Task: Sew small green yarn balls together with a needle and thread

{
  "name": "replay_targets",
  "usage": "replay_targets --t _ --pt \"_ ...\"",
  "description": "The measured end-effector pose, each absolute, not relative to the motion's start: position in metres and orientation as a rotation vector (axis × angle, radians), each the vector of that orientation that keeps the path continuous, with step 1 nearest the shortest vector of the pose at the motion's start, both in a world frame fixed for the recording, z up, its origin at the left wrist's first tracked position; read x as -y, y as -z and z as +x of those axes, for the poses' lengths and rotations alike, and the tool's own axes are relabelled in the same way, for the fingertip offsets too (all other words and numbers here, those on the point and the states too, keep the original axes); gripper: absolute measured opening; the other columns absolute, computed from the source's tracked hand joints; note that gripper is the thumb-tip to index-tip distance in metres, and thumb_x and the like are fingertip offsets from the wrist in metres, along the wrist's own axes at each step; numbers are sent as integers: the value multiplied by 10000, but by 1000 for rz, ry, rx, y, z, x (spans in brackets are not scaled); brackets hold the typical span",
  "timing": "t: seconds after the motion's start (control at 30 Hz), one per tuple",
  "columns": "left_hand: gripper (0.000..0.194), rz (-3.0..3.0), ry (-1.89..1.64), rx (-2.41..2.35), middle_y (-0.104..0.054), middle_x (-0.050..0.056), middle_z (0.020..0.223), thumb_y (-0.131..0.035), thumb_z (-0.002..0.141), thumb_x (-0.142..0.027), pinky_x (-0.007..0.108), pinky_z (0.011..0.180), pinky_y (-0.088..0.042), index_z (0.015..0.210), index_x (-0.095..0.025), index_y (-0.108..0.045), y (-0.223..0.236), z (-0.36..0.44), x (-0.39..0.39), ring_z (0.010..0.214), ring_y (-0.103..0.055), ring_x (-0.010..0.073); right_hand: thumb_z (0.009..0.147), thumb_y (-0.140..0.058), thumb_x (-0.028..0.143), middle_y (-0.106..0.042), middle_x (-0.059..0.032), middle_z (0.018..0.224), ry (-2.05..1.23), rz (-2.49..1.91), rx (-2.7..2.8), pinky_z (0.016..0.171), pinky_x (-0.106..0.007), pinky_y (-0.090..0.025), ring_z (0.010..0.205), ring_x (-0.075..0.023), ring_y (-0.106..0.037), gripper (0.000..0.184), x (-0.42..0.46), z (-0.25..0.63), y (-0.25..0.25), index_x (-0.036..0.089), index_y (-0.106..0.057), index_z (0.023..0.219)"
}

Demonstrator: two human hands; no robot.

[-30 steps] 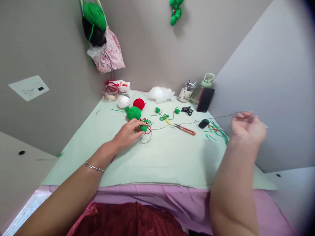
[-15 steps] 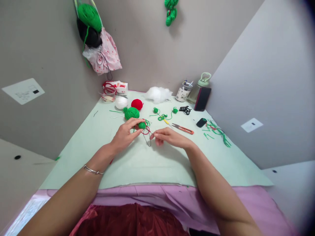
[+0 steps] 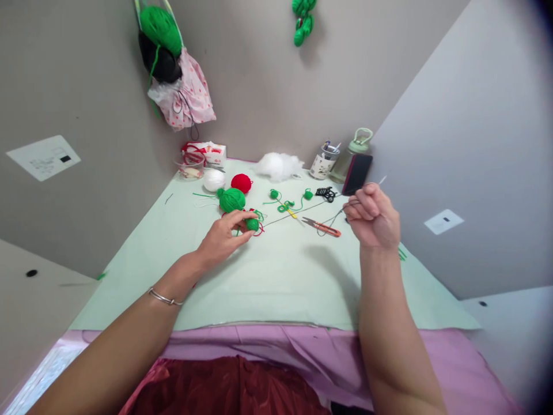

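Note:
Between the thumb and fingers of my left hand (image 3: 227, 235) is a small green crocheted ball (image 3: 253, 225), held just above the table. A dark thread (image 3: 298, 214) runs taut from the ball up to my right hand (image 3: 374, 216), which is raised at the right with its fingers closed. A thin, pale needle-like tip (image 3: 383, 180) sticks out beyond those fingers; the rest of it is hidden. A slack loop of the thread hangs below the right hand. Red yarn (image 3: 260, 230) lies beside the crocheted ball.
Behind my left hand sit green (image 3: 232, 200), red (image 3: 241, 183) and white (image 3: 214, 180) yarn balls. Orange thread snips (image 3: 322, 226), a yellow-handled hook (image 3: 290, 212) and small green pieces lie mid-table. White stuffing (image 3: 280, 166), a pen cup (image 3: 324, 162), bottle (image 3: 344, 161) and phone (image 3: 357, 174) stand behind.
My right hand has moved from beside the crocheted ball up and to the right, drawing the dark thread out into a long line. My left hand has stayed almost in place with the ball.

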State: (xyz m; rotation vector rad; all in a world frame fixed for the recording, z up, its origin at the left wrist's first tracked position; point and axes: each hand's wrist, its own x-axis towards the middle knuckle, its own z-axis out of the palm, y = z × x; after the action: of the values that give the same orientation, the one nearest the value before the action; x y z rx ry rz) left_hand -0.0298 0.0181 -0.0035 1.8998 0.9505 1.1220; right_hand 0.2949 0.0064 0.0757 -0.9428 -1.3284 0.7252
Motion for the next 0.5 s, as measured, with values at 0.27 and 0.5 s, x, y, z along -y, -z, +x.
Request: replay_targets --t 0.27,0.5 --pt "306 1801 -1188 -925 -707 57 999 -689 804 -236 347 901 -559 1108 -195 -675 1 -21 -11 871 -658 166 900 -609 507 -560 15 552 -823 -1294 1591 541 -268 -366 511 -116 -413 385 -8 233 -44 163 -760 986" --pt "268 1842 -1290 -1021 -690 32 935 -662 805 -227 311 824 -549 1071 -203 -680 1 -22 -10 805 -641 153 880 -636 569 -749 -81 903 -1578 -993 1611 600 -257 -472 590 -112 -589 441 9 176 -24 150 -739 966"
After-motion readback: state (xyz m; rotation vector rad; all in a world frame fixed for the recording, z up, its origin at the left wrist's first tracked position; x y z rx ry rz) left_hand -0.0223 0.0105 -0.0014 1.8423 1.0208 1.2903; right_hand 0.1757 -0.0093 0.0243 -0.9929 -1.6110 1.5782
